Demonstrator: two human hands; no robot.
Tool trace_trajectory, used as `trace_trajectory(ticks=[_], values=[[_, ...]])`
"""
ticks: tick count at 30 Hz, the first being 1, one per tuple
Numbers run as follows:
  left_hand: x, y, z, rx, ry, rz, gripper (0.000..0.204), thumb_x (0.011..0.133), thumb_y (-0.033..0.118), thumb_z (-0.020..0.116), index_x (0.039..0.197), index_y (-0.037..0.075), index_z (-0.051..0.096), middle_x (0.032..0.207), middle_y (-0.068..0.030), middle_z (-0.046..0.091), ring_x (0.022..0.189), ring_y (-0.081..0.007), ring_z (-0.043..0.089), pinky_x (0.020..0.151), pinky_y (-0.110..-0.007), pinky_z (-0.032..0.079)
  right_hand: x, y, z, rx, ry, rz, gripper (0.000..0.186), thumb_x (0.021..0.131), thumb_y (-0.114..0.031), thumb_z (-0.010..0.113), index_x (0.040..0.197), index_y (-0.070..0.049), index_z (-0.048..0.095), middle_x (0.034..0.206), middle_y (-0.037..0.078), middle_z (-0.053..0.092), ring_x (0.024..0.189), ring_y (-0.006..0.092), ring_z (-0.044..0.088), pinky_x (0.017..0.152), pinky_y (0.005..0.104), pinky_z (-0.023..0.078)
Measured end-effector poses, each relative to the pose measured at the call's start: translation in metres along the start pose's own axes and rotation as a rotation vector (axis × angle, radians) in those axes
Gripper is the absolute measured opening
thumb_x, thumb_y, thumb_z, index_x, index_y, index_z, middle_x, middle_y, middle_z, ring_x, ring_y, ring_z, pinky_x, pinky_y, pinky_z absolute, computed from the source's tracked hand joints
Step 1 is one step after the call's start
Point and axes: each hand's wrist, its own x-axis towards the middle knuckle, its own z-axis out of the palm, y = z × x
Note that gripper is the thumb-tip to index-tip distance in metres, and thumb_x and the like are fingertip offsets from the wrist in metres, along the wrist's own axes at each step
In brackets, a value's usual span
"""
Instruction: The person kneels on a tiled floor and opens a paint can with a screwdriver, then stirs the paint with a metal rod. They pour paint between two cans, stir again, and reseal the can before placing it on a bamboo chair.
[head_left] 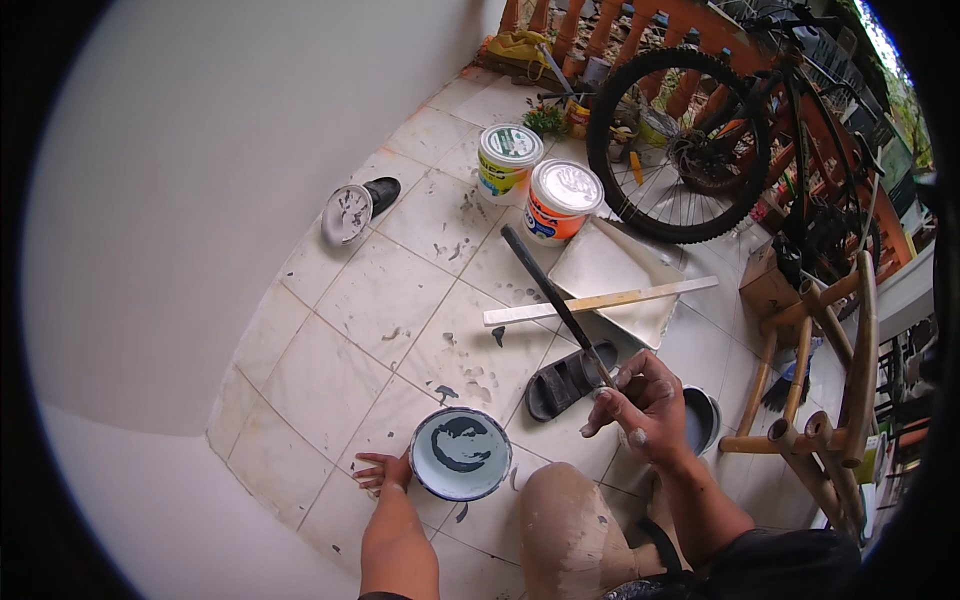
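My right hand, smeared with paint, grips a long dark stick that slants up and away over the tiled floor. My left hand rests flat on the tiles, fingers spread, touching the left side of a round container of pale blue-grey paint with dark swirls in it. Beside my right wrist sits a second dark paint tin, partly hidden by the hand. My bare knee, spotted with paint, is just below the round container.
A dark sandal lies under the stick. A white paint tray with a pale wooden slat across it lies beyond. Two lidded paint buckets, a bicycle wheel, a bamboo chair and a white wall surround the spot.
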Motion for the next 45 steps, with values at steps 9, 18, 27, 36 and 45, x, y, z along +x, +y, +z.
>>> trace_trajectory(ticks=[9,18,27,36,45], values=[[-0.004,-0.128,-0.065,1.008,0.141,1.098,0.046,0.113,0.039,0.044,0.130,0.014,0.078,0.117,-0.0035,0.084,0.096,-0.0344,0.083,0.092,-0.087,0.051,-0.050,-0.041,-0.084,-0.070,0.040,0.327,0.023,0.110,-0.019,0.071,0.119,0.001,0.062,0.067,-0.008,0.049,0.054,0.0028,0.040,0.050,0.0246,0.032],[0.013,-0.078,-0.029,0.944,0.155,1.008,0.044,0.112,0.032,0.043,0.131,0.016,0.079,0.110,-0.0030,0.085,0.085,-0.0326,0.083,0.088,-0.085,0.053,-0.089,-0.076,-0.106,-0.185,-0.011,0.314,0.020,0.110,-0.017,0.065,0.115,0.002,0.064,0.089,0.004,0.068,0.075,0.0077,0.064,0.064,0.0246,0.051],[0.012,-0.092,-0.026,0.930,0.360,1.022,0.039,0.109,0.028,0.048,0.121,0.014,0.083,0.104,-0.0019,0.085,0.073,-0.0343,0.082,0.082,-0.084,0.055,-0.080,-0.006,-0.073,-0.044,-0.071,0.591,0.042,0.115,-0.046,0.054,0.100,-0.007,0.059,0.084,-0.002,0.050,0.069,0.0065,0.040,0.063,0.0271,0.034],[-0.004,-0.122,-0.058,0.860,0.281,1.091,0.045,0.110,0.027,0.042,0.121,0.009,0.082,0.102,-0.0046,0.085,0.074,-0.0357,0.082,0.081,-0.084,0.056,-0.048,0.032,-0.071,-0.471,0.272,0.604,0.066,0.109,-0.060,0.063,0.061,-0.020,0.041,0.059,-0.010,0.033,0.054,0.0045,0.026,0.050,0.0329,0.016],[-0.005,-0.121,-0.065,0.946,0.220,1.081,0.046,0.112,0.028,0.039,0.126,0.012,0.081,0.105,-0.0050,0.085,0.081,-0.0348,0.083,0.087,-0.085,0.053,-0.044,0.039,-0.068,-0.397,0.365,0.387,0.075,0.107,-0.058,0.068,0.054,-0.016,0.036,0.054,-0.009,0.029,0.052,0.0061,0.024,0.049,0.0360,0.014]])
